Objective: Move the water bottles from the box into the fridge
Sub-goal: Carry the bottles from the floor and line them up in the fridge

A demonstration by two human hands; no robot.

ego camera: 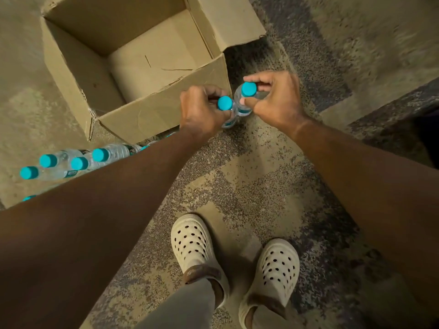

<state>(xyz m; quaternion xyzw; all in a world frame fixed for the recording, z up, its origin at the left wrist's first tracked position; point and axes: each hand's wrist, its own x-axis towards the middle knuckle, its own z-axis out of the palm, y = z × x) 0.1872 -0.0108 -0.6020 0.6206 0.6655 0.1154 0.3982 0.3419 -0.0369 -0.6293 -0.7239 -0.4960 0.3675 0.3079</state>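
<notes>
On the speckled floor (237, 186), at 11 o'clock, the cardboard box (164, 108) stands open. At 9 o'clock a cluster of water bottles (71, 162) lies beside it. Left hand (202, 110) grips one capped bottle (225, 104) at the neck; right hand (273, 98) pinches a second bottle (248, 89), the two touching, just outside the box's near wall.

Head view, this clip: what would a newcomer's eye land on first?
At centre frame, the left hand and the right hand each grip the neck of a blue-capped water bottle: the left bottle, the right bottle. Just behind them, the open cardboard box sits on the floor, showing no bottles inside. At the left edge, a cluster of bottles stands on the floor, partly hidden by the left forearm.
</notes>
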